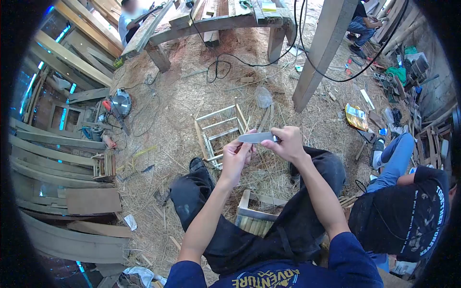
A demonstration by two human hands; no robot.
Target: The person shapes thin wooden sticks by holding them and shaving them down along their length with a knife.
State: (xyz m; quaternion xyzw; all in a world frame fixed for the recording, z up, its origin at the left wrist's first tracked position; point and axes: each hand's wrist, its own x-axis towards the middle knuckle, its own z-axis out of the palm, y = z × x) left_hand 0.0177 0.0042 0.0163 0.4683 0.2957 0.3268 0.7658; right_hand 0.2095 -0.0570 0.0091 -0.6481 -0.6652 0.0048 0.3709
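A knife (257, 138) with a broad grey blade points left, its handle wrapped by the fingers of my right hand (288, 143). My left hand (235, 157) is closed in a pinch at the blade's tip, around a thin piece too small to make out clearly. Just beyond my hands, a small wooden frame (218, 126) of thin slats lies on the straw-covered floor. Between my legs sits a low wooden piece with round bamboo-like slats (254, 224).
A circular saw (120, 103) and boards (91, 200) lie at the left. A workbench (211, 33) and post (326, 53) stand ahead, with black cables around. One person (403, 211) sits close at my right; others are farther off. A yellow packet (356, 117) lies right.
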